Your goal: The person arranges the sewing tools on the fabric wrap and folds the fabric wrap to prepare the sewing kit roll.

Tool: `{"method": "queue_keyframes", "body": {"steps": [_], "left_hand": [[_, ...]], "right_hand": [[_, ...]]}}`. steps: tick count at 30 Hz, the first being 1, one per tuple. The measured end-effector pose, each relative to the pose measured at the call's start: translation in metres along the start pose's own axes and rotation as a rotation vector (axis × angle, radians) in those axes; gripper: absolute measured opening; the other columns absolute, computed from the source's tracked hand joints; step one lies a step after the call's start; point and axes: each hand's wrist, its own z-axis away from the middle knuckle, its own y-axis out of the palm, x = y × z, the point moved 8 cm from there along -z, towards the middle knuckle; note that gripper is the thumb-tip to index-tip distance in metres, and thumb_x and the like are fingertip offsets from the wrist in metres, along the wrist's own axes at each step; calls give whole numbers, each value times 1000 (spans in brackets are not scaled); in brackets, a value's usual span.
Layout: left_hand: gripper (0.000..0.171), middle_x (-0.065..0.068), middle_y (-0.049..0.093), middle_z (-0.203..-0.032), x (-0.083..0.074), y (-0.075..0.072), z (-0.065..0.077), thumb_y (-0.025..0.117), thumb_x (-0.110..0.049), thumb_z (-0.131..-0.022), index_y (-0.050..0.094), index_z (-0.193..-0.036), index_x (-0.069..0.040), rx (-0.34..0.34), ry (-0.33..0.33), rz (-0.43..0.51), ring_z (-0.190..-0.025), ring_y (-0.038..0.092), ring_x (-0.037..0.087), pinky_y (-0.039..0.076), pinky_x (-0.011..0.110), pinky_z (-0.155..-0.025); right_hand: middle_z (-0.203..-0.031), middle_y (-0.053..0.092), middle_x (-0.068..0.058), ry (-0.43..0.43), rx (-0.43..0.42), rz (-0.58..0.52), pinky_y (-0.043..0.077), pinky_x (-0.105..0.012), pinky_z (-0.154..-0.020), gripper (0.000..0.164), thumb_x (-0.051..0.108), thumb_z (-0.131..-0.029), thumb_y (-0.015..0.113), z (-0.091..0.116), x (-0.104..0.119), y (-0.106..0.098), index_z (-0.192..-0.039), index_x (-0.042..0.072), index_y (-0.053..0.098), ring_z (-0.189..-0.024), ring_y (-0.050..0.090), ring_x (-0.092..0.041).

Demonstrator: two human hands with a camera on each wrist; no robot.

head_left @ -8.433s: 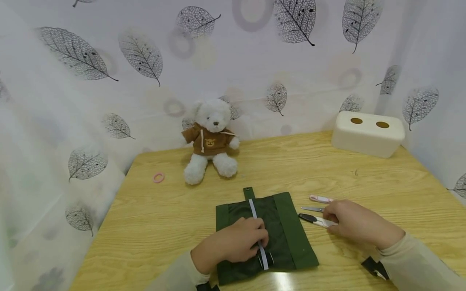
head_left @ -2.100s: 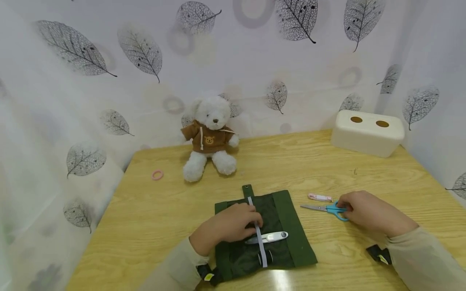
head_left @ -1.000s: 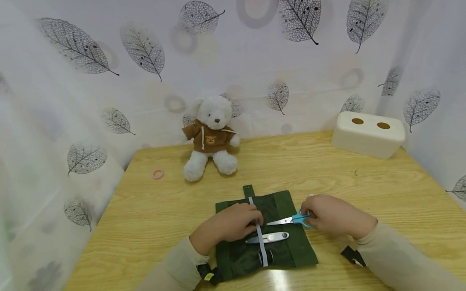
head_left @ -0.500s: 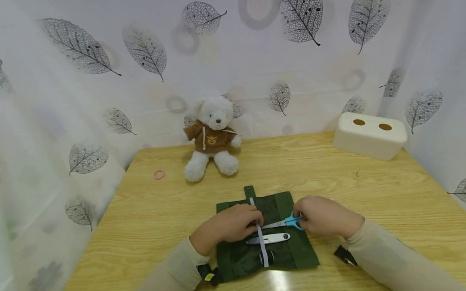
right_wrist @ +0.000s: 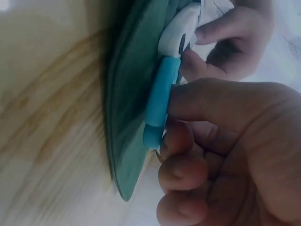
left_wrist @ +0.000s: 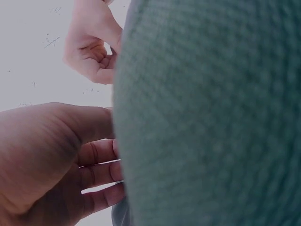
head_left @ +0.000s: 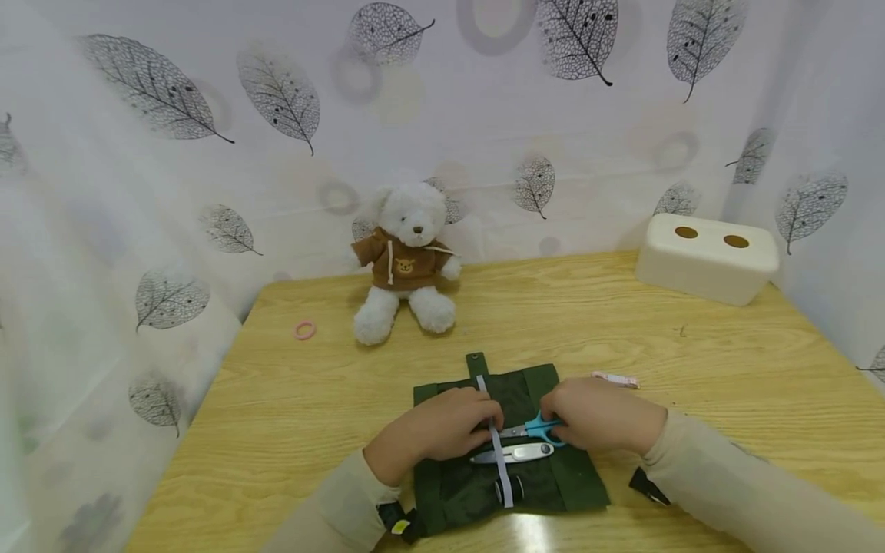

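I'm seeing the right hand (head_left: 601, 415) gripping the blue scissors (head_left: 532, 428) over the green pouch (head_left: 577, 476), the left hand (head_left: 435, 422) apparently pinching its strap (head_left: 504, 472). Snips (head_left: 528, 452) and spool (head_left: 518, 488) are already lying under it (half done, I'm guessing); scissors and pink-white tool (head_left: 622, 380) are remaining.

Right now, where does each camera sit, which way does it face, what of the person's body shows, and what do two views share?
Head: on the head, facing forward and down at the green cloth; sleeves, right hand, and left hand at the strap show.
Left wrist: on that wrist, facing the left hand beside blurred green fabric; right hand beyond.
Right wrist: on that wrist, facing the scissors in the right hand; left hand beyond.
Head and right wrist share the scissors.
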Motion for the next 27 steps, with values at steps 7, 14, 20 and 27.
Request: {"method": "queue_keyframes", "body": {"steps": [7,14,20,27], "left_hand": [[13,-9,65,-104,-1,-1,0,63,-18,-101,69,-112,-21,8,-4,16,-87,59,2,48,19,-77],[15,-9,67,-101,-3,-4,0,64,-17,-101,70,-114,-20,-11,-1,40,-81,57,0,48,18,-74],[28,-9,63,-97,6,-2,0,64,-19,-101,62,-128,-15,2,-56,142,-79,56,-1,47,17,-72],[27,-6,65,-110,8,-3,0,61,-17,-102,66,-129,-17,-8,-36,97,-91,59,2,49,19,-81]], "right_hand": [[-62,43,14,-55,5,26,30,-19,-50,29,4,-89,72,-10,10,2,-70,20,56,-53,34,1],[-63,46,14,-94,30,25,30,-19,-50,25,6,-88,75,-20,18,4,-72,19,61,-53,34,1],[-63,47,14,-114,29,37,33,-19,-51,25,7,-87,76,-27,21,5,-71,19,60,-54,35,1],[-67,52,14,-118,58,34,37,-20,-52,16,6,-87,75,-31,23,8,-77,17,68,-54,39,0]]}}
